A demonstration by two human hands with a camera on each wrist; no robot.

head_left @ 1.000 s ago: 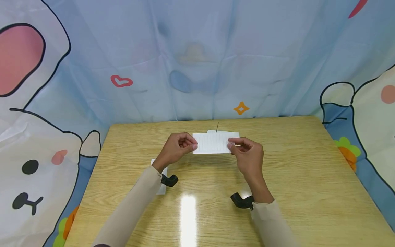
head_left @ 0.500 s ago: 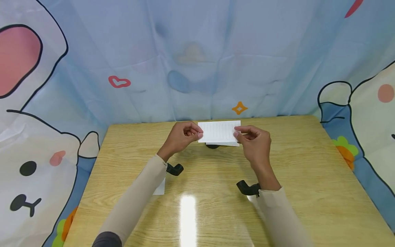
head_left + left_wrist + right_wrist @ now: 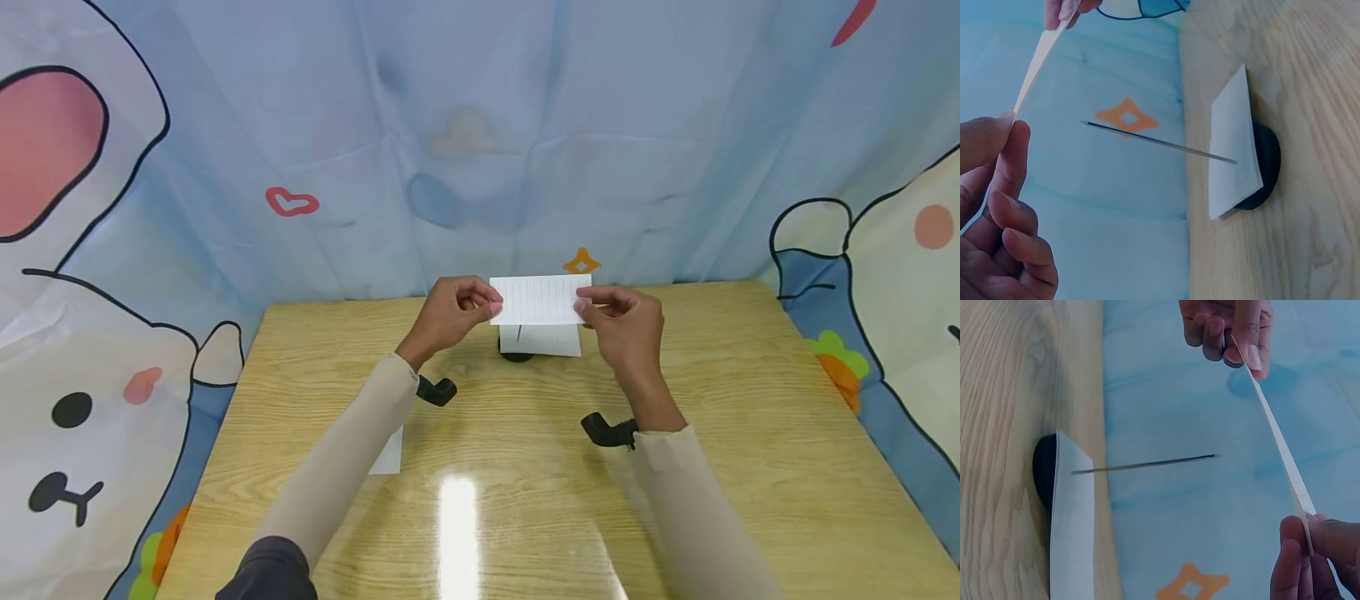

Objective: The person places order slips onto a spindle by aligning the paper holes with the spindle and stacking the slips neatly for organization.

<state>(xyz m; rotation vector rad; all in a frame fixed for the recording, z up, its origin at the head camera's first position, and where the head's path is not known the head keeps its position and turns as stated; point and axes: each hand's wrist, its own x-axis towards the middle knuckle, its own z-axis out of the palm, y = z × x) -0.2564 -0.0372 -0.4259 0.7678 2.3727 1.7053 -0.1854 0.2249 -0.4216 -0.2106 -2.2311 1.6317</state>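
My left hand (image 3: 452, 313) and right hand (image 3: 626, 329) pinch opposite short ends of a white lined slip of paper (image 3: 540, 300), stretched level between them. Behind and below it in the head view stands a bill spike, its thin metal rod (image 3: 1147, 138) rising from a round black base (image 3: 1269, 159). Lined white paper (image 3: 551, 340) is pierced by the rod and lies down at the base. Both wrist views show the held slip apart from the rod, about level with or above its pointed tip.
White paper (image 3: 387, 457) lies on the wooden table (image 3: 510, 442), partly hidden under my left forearm. A printed blue cloth (image 3: 480, 167) hangs right behind the table's far edge. Black wrist cameras (image 3: 611, 431) jut inward from both wrists.
Both hands have lifted the slip and carried it forward and slightly right. The spiked paper, largely covered earlier, now shows beneath the slip.
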